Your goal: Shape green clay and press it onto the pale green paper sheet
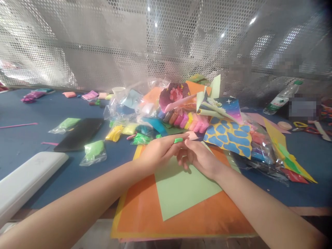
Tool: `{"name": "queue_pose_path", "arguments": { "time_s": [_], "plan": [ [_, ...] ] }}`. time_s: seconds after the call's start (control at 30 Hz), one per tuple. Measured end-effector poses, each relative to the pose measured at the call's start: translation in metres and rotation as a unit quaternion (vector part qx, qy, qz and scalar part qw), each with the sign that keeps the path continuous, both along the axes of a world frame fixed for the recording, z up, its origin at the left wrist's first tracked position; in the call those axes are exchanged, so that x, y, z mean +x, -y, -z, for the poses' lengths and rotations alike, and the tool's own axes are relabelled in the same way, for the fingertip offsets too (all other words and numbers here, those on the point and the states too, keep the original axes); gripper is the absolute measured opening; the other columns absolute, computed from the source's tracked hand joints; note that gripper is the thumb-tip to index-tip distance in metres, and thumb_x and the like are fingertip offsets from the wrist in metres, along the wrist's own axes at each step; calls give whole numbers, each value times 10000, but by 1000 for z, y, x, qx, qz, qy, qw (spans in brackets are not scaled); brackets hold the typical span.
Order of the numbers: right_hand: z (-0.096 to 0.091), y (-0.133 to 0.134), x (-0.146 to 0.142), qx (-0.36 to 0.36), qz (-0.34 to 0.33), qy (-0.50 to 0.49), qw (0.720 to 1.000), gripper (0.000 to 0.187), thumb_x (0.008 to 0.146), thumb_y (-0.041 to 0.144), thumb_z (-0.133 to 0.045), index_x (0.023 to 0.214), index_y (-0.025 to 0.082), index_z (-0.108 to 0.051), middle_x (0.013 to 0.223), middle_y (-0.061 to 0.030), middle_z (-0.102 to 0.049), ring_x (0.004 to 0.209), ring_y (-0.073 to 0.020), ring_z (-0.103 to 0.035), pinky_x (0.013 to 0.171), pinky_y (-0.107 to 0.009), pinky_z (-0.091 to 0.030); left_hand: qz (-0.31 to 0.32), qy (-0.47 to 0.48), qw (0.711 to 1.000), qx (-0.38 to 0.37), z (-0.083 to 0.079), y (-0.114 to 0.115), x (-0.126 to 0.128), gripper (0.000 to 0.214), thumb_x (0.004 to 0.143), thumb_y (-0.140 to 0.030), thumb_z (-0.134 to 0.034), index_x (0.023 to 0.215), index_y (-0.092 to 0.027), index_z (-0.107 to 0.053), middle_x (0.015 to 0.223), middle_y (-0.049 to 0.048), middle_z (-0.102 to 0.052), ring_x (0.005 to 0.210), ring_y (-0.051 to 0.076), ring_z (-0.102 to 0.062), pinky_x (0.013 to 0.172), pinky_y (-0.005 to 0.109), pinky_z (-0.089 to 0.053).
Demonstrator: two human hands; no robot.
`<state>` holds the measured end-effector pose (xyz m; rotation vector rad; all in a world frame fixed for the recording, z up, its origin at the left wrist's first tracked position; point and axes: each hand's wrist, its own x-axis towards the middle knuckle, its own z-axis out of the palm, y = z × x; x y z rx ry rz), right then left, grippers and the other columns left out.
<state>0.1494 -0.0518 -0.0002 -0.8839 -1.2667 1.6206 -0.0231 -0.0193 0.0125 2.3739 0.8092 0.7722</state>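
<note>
Head view: a strip of green modelling clay lies on the outstretched fingers of the left hand; the right hand curls just beside it, grip unclear, above green paper on orange card on the blue worktop

The green clay looks matt and soft, the near paper sheet matt, the right plastic bags glossy, and the far perforated metal screen shiny.
</note>
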Motion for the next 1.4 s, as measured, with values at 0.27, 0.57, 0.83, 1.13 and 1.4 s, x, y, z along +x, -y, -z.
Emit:
{"name": "queue_pose_path", "arguments": {
  "time_s": [0.27,0.57,0.83,1.13,1.4],
  "plan": [
    [1,-1,-2,33,70,93,993,368,761,466,-689,586,159,-587,530,21,-539,464,-79,-495,457,-222,-360,58,-41,992,101,8,-6,-4,511,909,-262,-408,1410,-160,-400,1346,134,-544,1201,248,-535,966,381,-465],
    [4,-4,2,-19,49,-11,999,412,692,531,-727,592,170,-555,489,62,-446,396,-61,-406,401,-213,-308,80,86,989,-84,-4,-10,-6,339,890,-367,-570,1200,-238,-621,1221,51,-649,1141,202,-585,971,306,-445],
    [5,-6,2,114,218,54,968,224,741,393,-705,873,214,-684,582,57,-499,457,-69,-432,438,-215,-339,-68,128,979,-143,-8,-9,-6,211,852,-347,-601,839,-171,-715,870,24,-730,812,164,-664,699,236,-502],
    [9,-8,2,234,219,152,935,239,744,352,-724,975,293,-733,823,-13,-528,729,-150,-487,597,-274,-421,71,146,950,-268,-2,-7,-2,289,884,-327,-519,1069,-152,-656,1045,62,-680,944,189,-644,840,323,-537],
    [4,-5,5,205,181,136,952,156,809,392,-653,838,276,-753,840,-24,-526,772,-156,-505,589,-266,-423,66,144,929,-336,3,-6,0,286,892,-397,-537,923,-147,-671,884,61,-705,821,172,-674,733,307,-561]
  ]
}}
